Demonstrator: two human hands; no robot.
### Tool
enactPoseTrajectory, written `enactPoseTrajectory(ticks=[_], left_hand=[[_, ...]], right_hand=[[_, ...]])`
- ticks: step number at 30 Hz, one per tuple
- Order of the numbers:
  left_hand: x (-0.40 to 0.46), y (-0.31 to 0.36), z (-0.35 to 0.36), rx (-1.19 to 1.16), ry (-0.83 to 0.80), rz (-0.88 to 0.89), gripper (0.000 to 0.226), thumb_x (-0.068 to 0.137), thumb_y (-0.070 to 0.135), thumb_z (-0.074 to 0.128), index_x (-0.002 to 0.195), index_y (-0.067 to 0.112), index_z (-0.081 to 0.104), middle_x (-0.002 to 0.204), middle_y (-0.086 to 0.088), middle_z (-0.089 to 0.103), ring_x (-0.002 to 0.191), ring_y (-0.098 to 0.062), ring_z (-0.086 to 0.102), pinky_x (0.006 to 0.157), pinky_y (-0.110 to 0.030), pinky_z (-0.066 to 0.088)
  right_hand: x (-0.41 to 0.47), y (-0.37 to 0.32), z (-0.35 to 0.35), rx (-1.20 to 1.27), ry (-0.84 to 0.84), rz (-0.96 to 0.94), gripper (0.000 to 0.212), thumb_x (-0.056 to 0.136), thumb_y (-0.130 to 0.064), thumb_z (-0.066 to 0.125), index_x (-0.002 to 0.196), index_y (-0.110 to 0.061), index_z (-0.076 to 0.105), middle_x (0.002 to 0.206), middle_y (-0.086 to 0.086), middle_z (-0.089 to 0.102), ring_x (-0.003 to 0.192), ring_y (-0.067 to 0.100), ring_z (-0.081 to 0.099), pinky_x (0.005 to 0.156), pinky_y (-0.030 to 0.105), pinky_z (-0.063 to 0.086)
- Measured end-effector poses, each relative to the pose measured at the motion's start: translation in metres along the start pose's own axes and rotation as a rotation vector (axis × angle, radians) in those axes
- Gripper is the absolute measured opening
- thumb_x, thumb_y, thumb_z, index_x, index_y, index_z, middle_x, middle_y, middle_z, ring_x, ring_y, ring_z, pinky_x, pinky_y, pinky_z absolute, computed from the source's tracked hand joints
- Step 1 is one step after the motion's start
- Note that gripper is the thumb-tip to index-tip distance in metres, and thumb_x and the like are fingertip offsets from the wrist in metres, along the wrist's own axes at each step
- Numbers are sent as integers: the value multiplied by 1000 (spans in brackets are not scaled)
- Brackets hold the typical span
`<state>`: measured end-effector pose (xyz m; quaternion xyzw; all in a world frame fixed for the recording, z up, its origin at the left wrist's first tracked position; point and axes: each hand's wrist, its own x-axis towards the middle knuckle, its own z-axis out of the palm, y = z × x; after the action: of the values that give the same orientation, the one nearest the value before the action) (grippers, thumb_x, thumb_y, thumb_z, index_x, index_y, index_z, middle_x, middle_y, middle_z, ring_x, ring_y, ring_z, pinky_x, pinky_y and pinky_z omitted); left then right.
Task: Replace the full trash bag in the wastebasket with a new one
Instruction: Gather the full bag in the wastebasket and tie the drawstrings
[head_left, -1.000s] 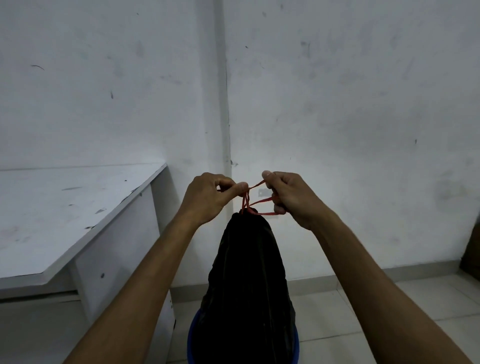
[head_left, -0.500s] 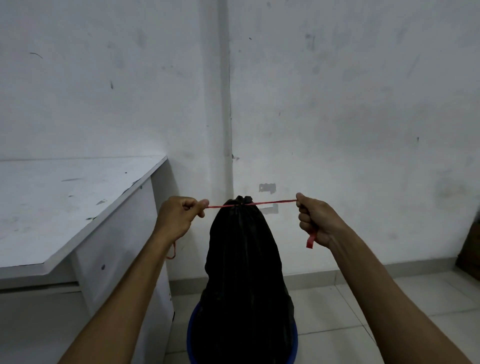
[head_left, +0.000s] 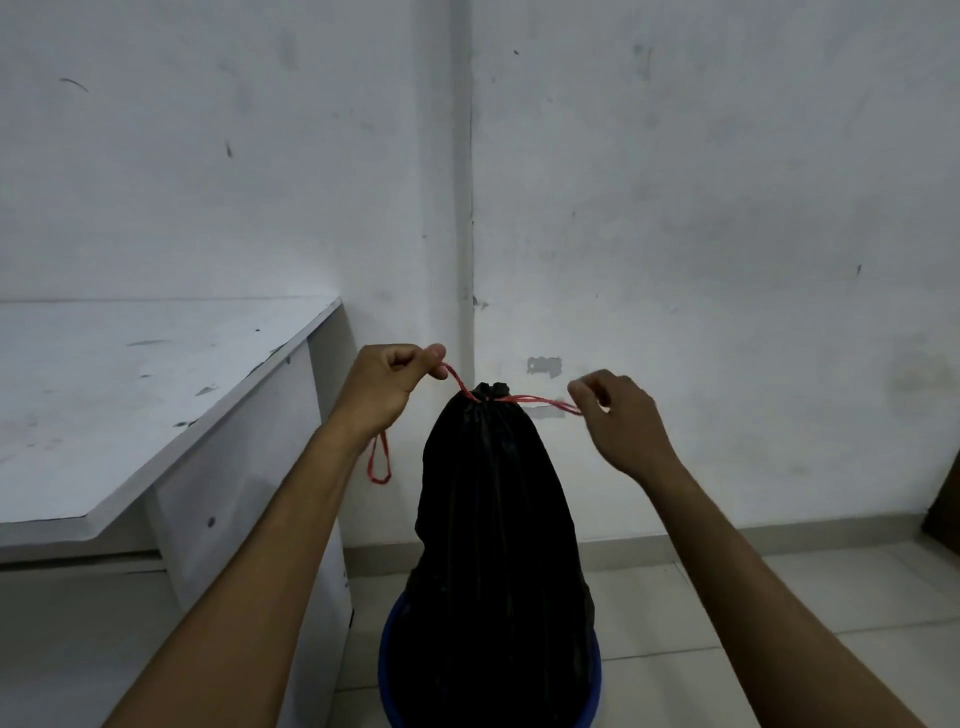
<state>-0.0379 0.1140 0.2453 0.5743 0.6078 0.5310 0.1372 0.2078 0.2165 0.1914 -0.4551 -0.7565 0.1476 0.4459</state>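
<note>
Bag cinched, cord in both my hands

Bag (head_left: 493, 545) stands tall and black in the blue bin (head_left: 387, 670), its lower part still down inside the rim, its neck gathered to a small puckered tuft at the top. The bin sits on the tiled floor (head_left: 727, 613) just beside the white desk (head_left: 156, 395), near the wall (head_left: 675, 208)

A red cord (head_left: 540, 401) runs out of the neck to either side. My left hand (head_left: 384, 387) is clenched on its end of the cord, thumb pressed against the curled forefinger, with the cord slanting down from the pinch to the neck. A loop of the same cord hangs out below that fist, in front of the desk's side panel

My right hand (head_left: 621, 421) is at about the same height on the other side of the neck, a little lower than the left. Its thumb and forefinger pinch the other end of the cord, which runs nearly level from the neck; the remaining fingers are only loosely curled. I cannot tell how much cord lies past the pinch, since the hand hides it

Both my forearms reach in from the bottom edge, one on each side of the bag, without touching it. The desk top is scuffed with dark marks, and a pale vertical strip runs up the wall behind the neck of the bag
</note>
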Motion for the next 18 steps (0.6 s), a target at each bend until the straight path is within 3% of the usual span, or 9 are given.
enactPoseTrajectory(ticks=[2, 4, 5, 6, 7, 8, 10, 15, 18], left_hand=[[-3, 10, 5, -53, -31, 4, 34, 96, 42, 56, 90, 16, 76, 90, 16, 71, 91, 21, 55, 86, -17, 43], [-9, 19, 9, -89, -48, -4, 35, 99, 38, 52, 101, 12, 75, 94, 14, 60, 102, 4, 42, 95, -41, 46], [-11, 21, 11, -103, -52, -8, 34, 100, 36, 51, 105, 12, 74, 94, 16, 54, 101, -11, 48, 92, -46, 47], [-11, 23, 12, -121, -51, -9, 32, 100, 35, 51, 105, 15, 74, 93, 11, 59, 90, -22, 54, 78, -43, 52], [-11, 23, 13, -139, -48, -6, 29, 100, 35, 51, 103, 19, 75, 82, 5, 68, 64, -28, 47, 58, -30, 51], [-12, 22, 12, -154, -43, -3, 27, 100, 35, 51, 101, 21, 75, 63, 6, 66, 47, -20, 38, 47, -18, 39], [-12, 22, 11, -178, -30, -9, 26, 100, 34, 52, 100, 23, 75, 50, 16, 50, 44, -8, 30, 44, -12, 30], [-15, 28, 21, -211, -106, 47, 27, 100, 35, 51, 109, 25, 74, 96, 11, 75, 46, -2, 40, 49, -12, 34], [-20, 36, 28, -206, -213, 87, 28, 103, 35, 46, 112, 28, 72, 105, 9, 75, 49, -9, 30, 48, -14, 35]], right_hand=[[-9, -19, 6, 110, -108, -112, 29, 100, -47, 49, 113, -24, 64, 103, -3, 68, 97, 14, 63, 86, 35, 49], [-17, -36, 11, 75, -310, -139, 42, 99, -58, 41, 125, -28, 53, 103, -5, 66, 94, 15, 64, 82, 34, 50], [-20, -39, 14, 12, -367, -152, 44, 99, -60, 38, 126, -28, 50, 97, -6, 65, 90, 16, 64, 76, 33, 49], [-20, -39, 15, -51, -388, -163, 41, 100, -58, 36, 122, -26, 49, 88, -8, 63, 83, 17, 63, 71, 33, 47], [-21, -37, 13, -98, -388, -171, 37, 102, -56, 36, 115, -24, 50, 80, -8, 61, 78, 18, 61, 67, 34, 46], [-19, -37, 10, -124, -384, -185, 35, 103, -54, 36, 105, -23, 52, 75, -8, 58, 75, 19, 60, 67, 37, 44], [-16, -40, 0, -96, -415, -213, 39, 104, -48, 37, 88, -19, 58, 73, -2, 59, 72, 22, 57, 69, 39, 44], [0, -74, -31, 71, -384, -366, 36, 105, -35, 44, 79, -21, 66, 73, -8, 66, 62, 10, 53, 65, 29, 42], [8, -89, -38, 87, -356, -395, 36, 106, -31, 45, 80, -17, 66, 65, -12, 57, 59, 3, 47, 60, 20, 34]])
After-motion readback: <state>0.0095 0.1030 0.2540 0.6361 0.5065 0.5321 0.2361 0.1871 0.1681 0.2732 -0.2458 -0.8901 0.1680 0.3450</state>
